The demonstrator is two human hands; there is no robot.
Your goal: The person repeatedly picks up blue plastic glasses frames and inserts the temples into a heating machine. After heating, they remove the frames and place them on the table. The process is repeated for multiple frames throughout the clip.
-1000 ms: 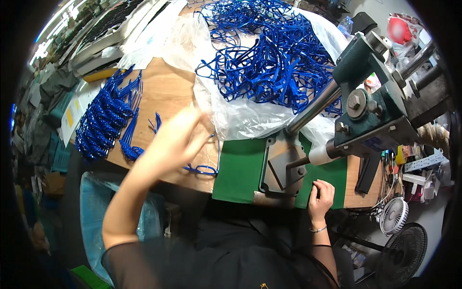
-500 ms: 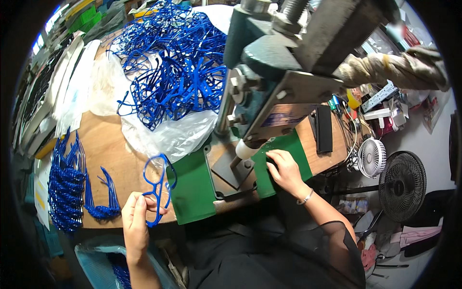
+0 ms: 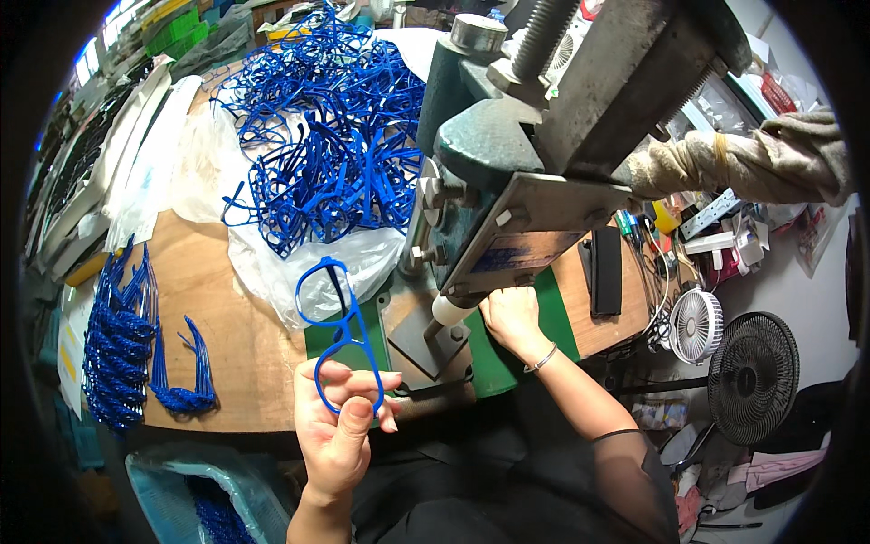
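Note:
A blue eyeglass frame point(image 3: 345, 332) without lenses is in my left hand point(image 3: 333, 442), pinched by its lower rim between thumb and fingers. It is held up over the table's near edge, left of a dark green metal press point(image 3: 485, 131). The press has a white-collared rod point(image 3: 450, 311) above a tilted square metal plate point(image 3: 430, 343). My right hand point(image 3: 512, 319) is just right of that rod, over a green mat point(image 3: 555, 328). The press head hides part of its fingers, so whether it holds anything does not show.
A big tangled pile of blue eyeglass frames point(image 3: 340, 154) lies on plastic sheeting behind. Nested stacks of frames point(image 3: 118, 363) stand at the left. A light-blue lined bin point(image 3: 154, 485) is below the table edge. At right are a black case point(image 3: 605, 272), white fan point(image 3: 696, 322) and black fan point(image 3: 757, 376).
My left hand has moved right, toward the press, bringing the eyeglass frame along and turning it. My right hand has shifted slightly inward, partly behind the press head. The whole view has shifted a little.

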